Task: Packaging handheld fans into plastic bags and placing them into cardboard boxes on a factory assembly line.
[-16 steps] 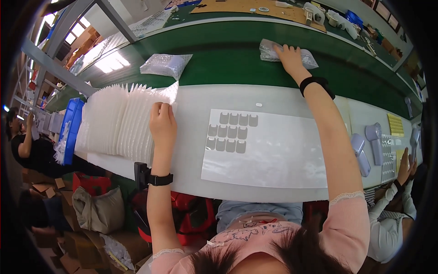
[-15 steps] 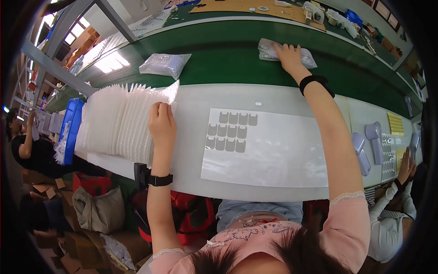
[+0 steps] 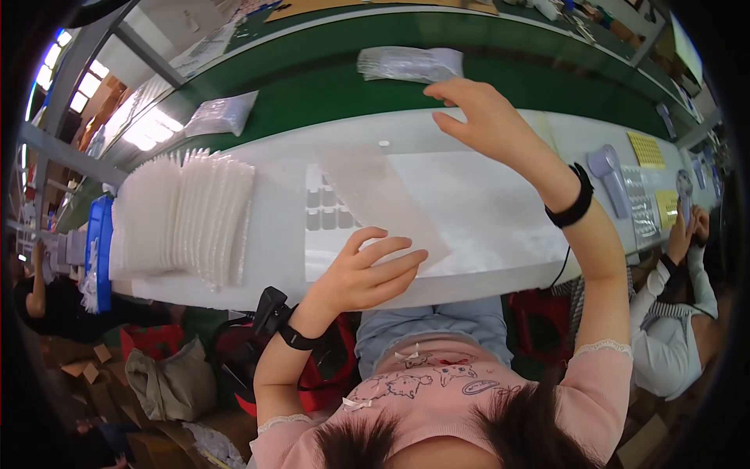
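Note:
My left hand (image 3: 369,272) is open, fingers apart and slightly bent. It hovers at or touches the near edge of a translucent bubble bag (image 3: 383,184); I cannot tell whether it touches. The bag lies slantwise over a white backing sheet (image 3: 484,184) and hides part of its grey rounded stickers (image 3: 314,220). Farther off, my right hand (image 3: 480,117) is open above the table, thumb apart from the fingers and nothing in it. Just beyond its fingertips a bubble-wrapped package (image 3: 410,64) rests on the green belt.
A thick row of bubble bags (image 3: 187,219) stands at the left, beside a blue tray (image 3: 98,254). Another wrapped package (image 3: 223,116) lies on the belt (image 3: 312,102). Lilac handheld fans (image 3: 611,180) and yellow sticker sheets (image 3: 647,150) are at the right, near a co-worker's hands (image 3: 683,234).
My right hand has let go of the package and drawn back. My left hand has left the bag row; a bubble bag now lies over the stickers. The whole view has shifted.

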Demonstrator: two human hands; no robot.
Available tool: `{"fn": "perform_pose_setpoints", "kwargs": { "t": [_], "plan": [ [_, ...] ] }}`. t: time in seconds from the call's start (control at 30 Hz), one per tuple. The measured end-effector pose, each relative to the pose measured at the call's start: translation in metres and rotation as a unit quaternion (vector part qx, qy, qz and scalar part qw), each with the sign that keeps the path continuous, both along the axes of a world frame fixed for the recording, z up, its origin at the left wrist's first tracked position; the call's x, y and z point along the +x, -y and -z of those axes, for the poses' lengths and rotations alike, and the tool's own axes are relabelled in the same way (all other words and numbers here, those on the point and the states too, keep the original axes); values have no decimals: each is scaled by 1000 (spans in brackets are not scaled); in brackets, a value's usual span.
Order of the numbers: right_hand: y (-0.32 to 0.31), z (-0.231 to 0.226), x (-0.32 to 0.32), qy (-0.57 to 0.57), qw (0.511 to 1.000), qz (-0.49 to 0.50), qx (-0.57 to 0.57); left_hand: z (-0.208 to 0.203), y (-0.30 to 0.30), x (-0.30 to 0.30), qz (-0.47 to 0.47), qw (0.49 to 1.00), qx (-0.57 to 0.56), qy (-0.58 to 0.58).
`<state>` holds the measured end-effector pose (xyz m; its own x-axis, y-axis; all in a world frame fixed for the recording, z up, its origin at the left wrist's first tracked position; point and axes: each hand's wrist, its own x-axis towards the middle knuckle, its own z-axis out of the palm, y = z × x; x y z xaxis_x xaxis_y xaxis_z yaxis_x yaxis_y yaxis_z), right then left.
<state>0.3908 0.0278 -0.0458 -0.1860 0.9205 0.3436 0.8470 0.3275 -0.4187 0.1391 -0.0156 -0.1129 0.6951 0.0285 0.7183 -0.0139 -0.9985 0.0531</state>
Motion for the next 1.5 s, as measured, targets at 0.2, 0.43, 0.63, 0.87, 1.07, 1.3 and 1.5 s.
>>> {"fn": "perform_pose_setpoints", "kwargs": {
  "t": [0.2,0.43,0.63,0.87,1.07,1.3,1.5],
  "plan": [
    [106,16,46,-74,996,50,-23,18,-19,-34,24,956,-291,-5],
    [172,63,48,-324,929,147,-101,7,-1,9,-220,922,-317,14],
    [182,63,50,-295,938,182,-33,26,-4,27,-282,943,-85,-158],
    [192,82,155,123,928,326,131,11,47,26,-456,863,-99,-193],
    [188,88,176,92,920,370,-87,19,58,42,-409,858,-256,-176],
    [193,61,112,-582,789,180,-79,34,41,56,-266,834,-482,-35],
    [167,61,42,-887,428,2,-172,38,50,71,-310,845,-435,-17]
  ]
}}
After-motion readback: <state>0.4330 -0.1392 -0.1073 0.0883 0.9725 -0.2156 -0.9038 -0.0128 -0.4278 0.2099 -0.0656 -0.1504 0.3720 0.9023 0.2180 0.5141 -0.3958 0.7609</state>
